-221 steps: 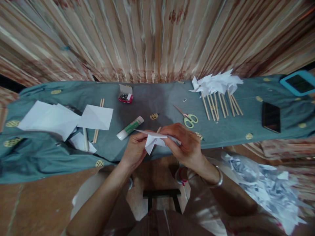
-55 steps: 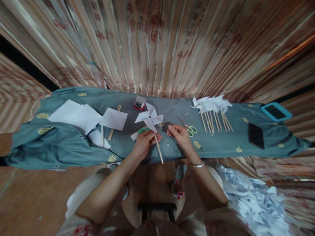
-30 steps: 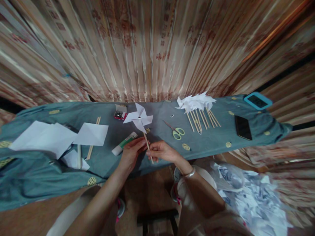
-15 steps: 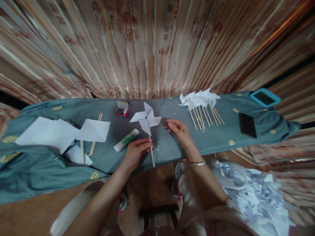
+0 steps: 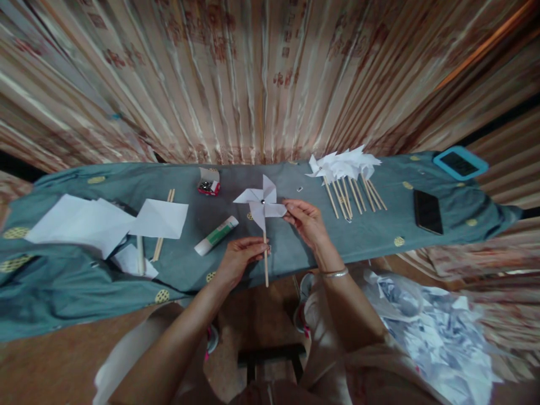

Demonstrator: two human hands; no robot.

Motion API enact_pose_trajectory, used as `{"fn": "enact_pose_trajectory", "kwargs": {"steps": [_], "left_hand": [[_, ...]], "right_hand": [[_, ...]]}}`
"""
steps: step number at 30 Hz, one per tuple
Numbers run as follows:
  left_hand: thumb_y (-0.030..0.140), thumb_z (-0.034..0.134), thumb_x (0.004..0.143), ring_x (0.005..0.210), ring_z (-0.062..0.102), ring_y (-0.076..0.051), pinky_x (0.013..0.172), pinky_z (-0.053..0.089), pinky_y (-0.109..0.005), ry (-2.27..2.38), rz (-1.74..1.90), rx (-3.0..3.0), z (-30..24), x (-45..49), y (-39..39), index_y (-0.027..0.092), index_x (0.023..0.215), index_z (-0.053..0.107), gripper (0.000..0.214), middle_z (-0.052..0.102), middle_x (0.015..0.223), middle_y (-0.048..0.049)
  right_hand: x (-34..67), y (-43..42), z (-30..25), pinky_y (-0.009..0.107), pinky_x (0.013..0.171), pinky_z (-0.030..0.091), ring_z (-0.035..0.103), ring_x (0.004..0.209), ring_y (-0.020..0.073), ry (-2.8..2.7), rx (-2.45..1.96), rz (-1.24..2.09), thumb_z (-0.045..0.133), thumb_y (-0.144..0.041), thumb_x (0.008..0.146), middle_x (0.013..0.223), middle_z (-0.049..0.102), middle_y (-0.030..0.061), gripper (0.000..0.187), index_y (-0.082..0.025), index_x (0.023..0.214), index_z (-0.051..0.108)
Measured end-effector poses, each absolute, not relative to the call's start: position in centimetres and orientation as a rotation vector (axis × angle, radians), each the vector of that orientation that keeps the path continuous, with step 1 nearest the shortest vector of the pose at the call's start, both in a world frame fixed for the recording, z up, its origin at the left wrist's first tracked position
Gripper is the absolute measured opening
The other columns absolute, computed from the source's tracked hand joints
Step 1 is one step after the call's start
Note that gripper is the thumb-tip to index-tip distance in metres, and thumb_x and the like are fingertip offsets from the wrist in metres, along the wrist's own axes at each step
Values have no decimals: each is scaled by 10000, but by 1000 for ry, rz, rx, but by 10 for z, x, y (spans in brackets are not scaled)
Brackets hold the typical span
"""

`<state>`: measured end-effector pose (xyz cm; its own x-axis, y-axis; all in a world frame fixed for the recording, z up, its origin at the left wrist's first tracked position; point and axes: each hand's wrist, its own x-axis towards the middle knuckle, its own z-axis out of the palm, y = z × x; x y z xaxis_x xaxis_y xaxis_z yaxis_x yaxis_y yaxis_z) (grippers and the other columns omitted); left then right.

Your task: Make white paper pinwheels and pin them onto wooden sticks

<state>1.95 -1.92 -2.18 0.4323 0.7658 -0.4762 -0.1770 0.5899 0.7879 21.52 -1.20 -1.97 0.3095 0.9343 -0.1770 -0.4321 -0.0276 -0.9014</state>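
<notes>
A white paper pinwheel (image 5: 262, 203) on a thin wooden stick (image 5: 265, 264) stands upright over the teal-covered table (image 5: 295, 253). My left hand (image 5: 240, 260) pinches the stick about halfway down. My right hand (image 5: 306, 220) is raised beside the wheel, its fingertips touching the right-hand blade. A green and white glue stick (image 5: 216, 235) lies just left of the pinwheel.
Several finished pinwheels (image 5: 346, 169) on sticks lie at the back right. White paper sheets (image 5: 105, 222) and loose sticks (image 5: 162, 236) lie at left. A small red box (image 5: 208, 183), a black phone (image 5: 427, 211) and a blue-cased device (image 5: 459, 163) are on the cloth. Paper scraps (image 5: 439, 337) fill a bag at my right.
My right hand has moved in from beside the wheel and now touches its right blade. The pinwheel has shifted slightly right, its stick more upright. Earlier, both hands were folding the paper.
</notes>
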Motion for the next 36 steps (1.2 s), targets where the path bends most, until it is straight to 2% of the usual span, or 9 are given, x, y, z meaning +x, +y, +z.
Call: {"fn": "enact_pose_trajectory", "kwargs": {"steps": [5, 12, 17, 23, 36], "left_hand": [[366, 932, 470, 633, 664, -118, 580, 475, -185, 965, 672, 735, -22, 20, -18, 142, 755, 784, 391, 740, 685, -44], [375, 940, 449, 633, 663, -135, 595, 491, -220, 1008, 704, 735, -25, 19, -15, 128, 781, 772, 446, 742, 706, -57], [367, 937, 441, 633, 656, -124, 595, 484, -209, 1014, 719, 720, -25, 20, -15, 134, 762, 776, 429, 739, 701, -48], [349, 926, 460, 632, 653, -120, 588, 473, -200, 1009, 721, 721, -24, 21, -15, 134, 762, 782, 397, 738, 694, -50], [356, 920, 479, 639, 654, -127, 600, 486, -208, 994, 716, 747, -26, 20, -15, 134, 746, 780, 374, 738, 703, -53]], "right_hand": [[213, -15, -17, 160, 545, 541, 641, 593, 75, -596, -1114, 1212, 928, -469, 488, 687, 745, -27, 359, -246, 736, 795], [208, -18, -18, 186, 534, 533, 659, 615, 99, -630, -1138, 1236, 915, -508, 498, 741, 762, -13, 366, -245, 720, 792], [204, -19, -22, 204, 550, 537, 662, 621, 104, -643, -1130, 1262, 915, -504, 509, 797, 774, -10, 354, -248, 716, 781], [199, -21, -18, 192, 545, 532, 642, 607, 95, -640, -1140, 1289, 916, -518, 488, 760, 765, -12, 359, -242, 667, 773], [192, -25, -19, 224, 603, 552, 668, 682, 125, -685, -1134, 1400, 894, -532, 530, 773, 767, 9, 372, -229, 707, 771]]}}
